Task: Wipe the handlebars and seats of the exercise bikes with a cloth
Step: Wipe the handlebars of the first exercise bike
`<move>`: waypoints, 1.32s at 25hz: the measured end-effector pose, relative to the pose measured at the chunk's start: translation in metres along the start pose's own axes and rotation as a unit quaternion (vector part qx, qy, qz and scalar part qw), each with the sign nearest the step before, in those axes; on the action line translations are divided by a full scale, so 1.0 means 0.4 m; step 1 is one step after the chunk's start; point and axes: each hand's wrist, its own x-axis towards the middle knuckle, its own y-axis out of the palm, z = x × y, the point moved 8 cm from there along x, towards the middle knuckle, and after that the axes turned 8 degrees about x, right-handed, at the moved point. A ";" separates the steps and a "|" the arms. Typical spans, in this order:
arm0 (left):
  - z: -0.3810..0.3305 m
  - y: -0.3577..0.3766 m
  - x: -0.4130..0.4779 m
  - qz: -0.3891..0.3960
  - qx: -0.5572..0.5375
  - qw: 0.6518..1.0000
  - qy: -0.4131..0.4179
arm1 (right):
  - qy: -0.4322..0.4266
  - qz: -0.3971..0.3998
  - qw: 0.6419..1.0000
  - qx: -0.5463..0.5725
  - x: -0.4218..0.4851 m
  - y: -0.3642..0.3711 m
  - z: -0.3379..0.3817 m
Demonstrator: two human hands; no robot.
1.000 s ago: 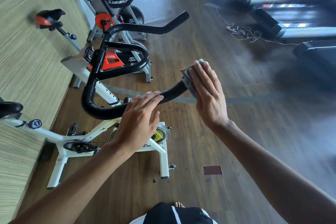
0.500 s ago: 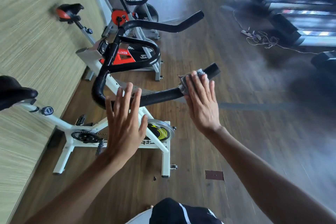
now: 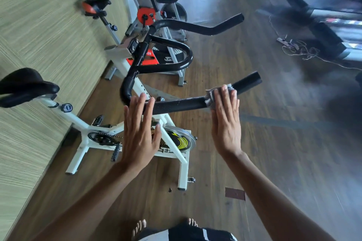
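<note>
1. As only the head view is given, everything is read from it. A small grey crumpled cloth [image 3: 210, 96] is pressed against the near black foam-covered handlebar arm [image 3: 180, 104] at centre right of the frame. It lies under the right hand [image 3: 225, 121], whose fingers are laid straight and close together over it. The thumb is hidden, so a grip round the bar cannot be confirmed.
2. The flat hand is judged to be used so that the cloth is moulded over the bar's curve and can be slid along it. The bar's open end shows bare just beyond the fingertips.
3. The left hand [image 3: 140, 133] is held at centre frame with fingers straight and slightly fanned, and nothing is held in it. Its fingertips overlap the same bar near the bend, probably to steady it, though contact cannot be told.
4. The handlebar is seen as a matt black looped tube with two forward arms. Pale specks are visible on the near arm between the hands.
5. The black padded seat [image 3: 25, 86] of this bike, at the left edge above the white bike frame [image 3: 78, 121], is touched by neither hand and lies well apart from the cloth. A second bike's orange-and-black seat [image 3: 95, 6] is seen at upper left.
</note>
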 end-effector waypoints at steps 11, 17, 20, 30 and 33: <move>0.156 0.020 -0.008 0.048 -0.134 0.986 0.089 | 0.129 -0.111 0.983 0.074 -0.048 0.157 0.194; 0.173 0.027 -0.005 0.084 -0.186 0.969 0.141 | 0.137 -0.117 0.980 0.085 -0.056 0.226 0.304; 0.179 0.020 -0.006 0.094 -0.232 0.956 0.155 | 0.115 -0.113 0.983 0.089 -0.058 0.253 0.353; 0.069 -0.100 -0.052 0.027 -0.375 0.925 0.063 | 0.086 0.068 0.994 0.025 -0.049 0.207 0.397; 0.006 -0.101 -0.043 0.015 -0.423 0.906 0.013 | 0.132 0.160 0.970 0.126 -0.040 0.165 0.368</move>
